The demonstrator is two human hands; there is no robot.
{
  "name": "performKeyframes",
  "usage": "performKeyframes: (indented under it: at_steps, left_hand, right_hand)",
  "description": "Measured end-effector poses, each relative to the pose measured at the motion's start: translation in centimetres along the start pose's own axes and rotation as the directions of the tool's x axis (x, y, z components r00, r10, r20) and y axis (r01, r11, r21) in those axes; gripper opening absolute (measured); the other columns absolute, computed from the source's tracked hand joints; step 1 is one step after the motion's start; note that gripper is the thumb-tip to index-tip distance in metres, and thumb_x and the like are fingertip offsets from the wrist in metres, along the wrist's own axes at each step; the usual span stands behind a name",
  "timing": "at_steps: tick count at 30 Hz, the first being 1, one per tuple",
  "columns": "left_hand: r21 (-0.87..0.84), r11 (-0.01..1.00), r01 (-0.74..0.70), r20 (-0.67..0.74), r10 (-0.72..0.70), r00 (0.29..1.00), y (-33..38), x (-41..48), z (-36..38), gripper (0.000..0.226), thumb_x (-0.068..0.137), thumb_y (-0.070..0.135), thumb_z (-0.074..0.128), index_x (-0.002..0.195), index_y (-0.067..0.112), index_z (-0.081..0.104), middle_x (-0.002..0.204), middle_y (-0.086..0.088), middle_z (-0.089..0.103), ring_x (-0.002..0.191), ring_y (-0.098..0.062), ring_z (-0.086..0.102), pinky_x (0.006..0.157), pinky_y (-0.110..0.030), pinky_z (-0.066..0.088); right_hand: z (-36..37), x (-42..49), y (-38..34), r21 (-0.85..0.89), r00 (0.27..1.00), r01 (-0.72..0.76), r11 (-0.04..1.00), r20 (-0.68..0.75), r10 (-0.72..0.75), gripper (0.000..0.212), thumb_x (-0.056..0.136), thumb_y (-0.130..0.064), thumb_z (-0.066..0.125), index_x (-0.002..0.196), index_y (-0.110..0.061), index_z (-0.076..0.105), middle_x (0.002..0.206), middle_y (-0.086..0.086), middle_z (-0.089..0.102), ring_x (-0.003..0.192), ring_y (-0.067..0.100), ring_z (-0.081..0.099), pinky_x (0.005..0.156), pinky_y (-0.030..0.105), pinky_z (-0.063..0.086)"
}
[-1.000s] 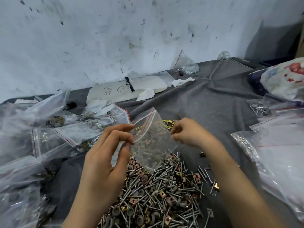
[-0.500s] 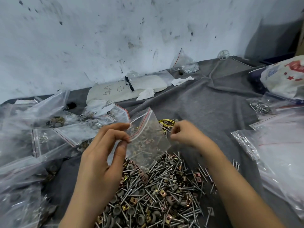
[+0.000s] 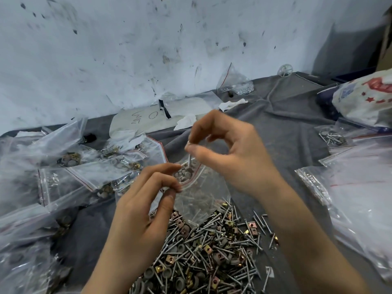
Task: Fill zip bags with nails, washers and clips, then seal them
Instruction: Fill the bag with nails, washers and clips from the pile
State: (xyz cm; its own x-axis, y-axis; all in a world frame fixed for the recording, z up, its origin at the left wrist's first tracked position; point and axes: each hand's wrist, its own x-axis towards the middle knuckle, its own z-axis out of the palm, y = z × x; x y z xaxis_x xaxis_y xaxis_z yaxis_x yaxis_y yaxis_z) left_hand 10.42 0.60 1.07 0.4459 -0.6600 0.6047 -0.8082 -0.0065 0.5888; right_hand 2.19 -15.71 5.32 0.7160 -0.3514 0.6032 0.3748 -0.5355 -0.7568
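Head view: left hand [image 3: 144,209] pinches the zip bag [image 3: 203,194] by its red-lined rim, mouth open; right hand [image 3: 229,153] pinches a nail [image 3: 188,158] upright at the opening. The bag hangs over the hardware pile [image 3: 207,251]. Packed bags [image 3: 63,177] crowd the left; bare cloth [image 3: 275,128] lies beyond.

- My left hand [image 3: 146,209] sits low, forearm reaching up from the bottom edge, thumb and curled fingers pinching the zip bag [image 3: 203,198] at its rim.
- My right hand [image 3: 229,153] hovers higher, thumb and forefinger pinching a nail [image 3: 189,158], other fingers arched.
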Motion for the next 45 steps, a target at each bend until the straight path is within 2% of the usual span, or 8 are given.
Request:
performKeyframes:
  at_steps: [5,10,17,20,24,30,38,45]
  left_hand:
    - [0.007,1.000,-0.007,-0.003,0.007,1.000,0.1,0.0,-0.1,0.015,0.089,0.026,0.045,0.086,0.020,0.058,0.117,0.009,0.061,0.114,-0.006,0.058,0.087,-0.015,0.042]
    - [0.021,1.000,-0.001,-0.008,0.001,1.000,0.0,0.1,-0.3,0.018,0.089,0.026,0.045,0.085,0.016,0.059,0.116,0.007,0.063,0.113,-0.006,0.058,0.087,-0.015,0.043]
    - [0.021,1.000,0.010,-0.023,-0.009,1.000,-0.1,0.0,-0.2,0.019,0.089,0.028,0.045,0.085,0.017,0.059,0.116,0.010,0.062,0.111,-0.004,0.059,0.086,-0.015,0.044]
    - [0.012,1.000,0.013,-0.033,-0.013,0.999,-0.2,-0.1,-0.3,0.020,0.089,0.029,0.044,0.085,0.017,0.059,0.116,0.010,0.062,0.112,-0.005,0.059,0.086,-0.018,0.045]
    - [0.001,1.000,0.025,-0.044,-0.025,0.999,-0.4,-0.1,-0.4,0.020,0.089,0.030,0.044,0.086,0.018,0.060,0.115,0.015,0.061,0.114,-0.008,0.058,0.086,-0.025,0.047]
    - [0.005,0.999,0.048,-0.047,-0.048,0.998,-0.8,-0.1,-0.7,0.019,0.090,0.032,0.044,0.087,0.022,0.059,0.116,0.017,0.060,0.115,-0.007,0.058,0.087,-0.033,0.048]
    - [0.001,0.993,0.117,-0.112,-0.116,0.987,-1.3,-0.2,-0.9,0.011,0.088,0.033,0.045,0.088,0.030,0.056,0.117,0.021,0.060,0.116,0.000,0.055,0.091,-0.027,0.047]
    - [0.014,0.989,0.150,-0.126,-0.147,0.981,-1.4,-0.2,-1.2,0.016,0.087,0.021,0.049,0.088,0.035,0.055,0.115,0.024,0.060,0.113,0.001,0.056,0.090,-0.029,0.049]
  right_hand:
    - [-0.2,-0.1,0.2,-0.183,0.992,-0.020,0.983,0.116,0.041,0.012,0.079,-0.027,0.070,0.088,-0.030,0.063,0.092,-0.014,0.066,0.099,0.000,0.055,0.084,0.013,0.041]
    - [-1.7,0.2,0.2,-0.101,0.997,-0.074,0.992,0.004,0.075,0.011,0.081,-0.026,0.063,0.091,-0.024,0.066,0.095,-0.013,0.068,0.103,0.009,0.059,0.094,0.034,0.045]
    - [-3.1,0.9,4.3,-0.188,0.951,-0.309,0.933,-0.061,0.302,0.010,0.084,-0.015,0.065,0.077,-0.022,0.064,0.075,0.000,0.069,0.071,0.013,0.063,0.069,0.027,0.048]
    - [-3.1,0.3,8.5,-0.601,0.738,-0.512,0.613,0.058,0.673,0.003,0.086,-0.011,0.063,0.088,-0.012,0.066,0.079,0.007,0.068,0.066,0.017,0.060,0.060,0.024,0.046]
    - [-1.8,-1.2,11.6,-0.719,0.418,-0.589,0.368,0.118,0.901,0.019,0.082,-0.016,0.072,0.092,-0.006,0.060,0.074,0.008,0.065,0.057,0.019,0.062,0.051,0.027,0.053]
    - [-0.5,-1.0,12.4,-0.770,0.501,-0.501,0.394,0.112,0.858,0.014,0.080,-0.008,0.067,0.093,-0.005,0.067,0.094,0.011,0.070,0.083,0.024,0.069,0.080,0.039,0.058]
    - [-1.2,-0.8,12.2,-0.631,0.546,-0.586,0.509,0.158,0.823,0.017,0.078,0.005,0.065,0.073,-0.011,0.063,0.079,0.007,0.065,0.062,0.017,0.064,0.055,0.022,0.056]
    - [-2.4,0.3,10.6,-0.324,0.804,-0.575,0.751,-0.054,0.592,0.025,0.077,0.007,0.069,0.073,-0.016,0.060,0.068,-0.002,0.059,0.058,0.009,0.060,0.055,0.020,0.049]
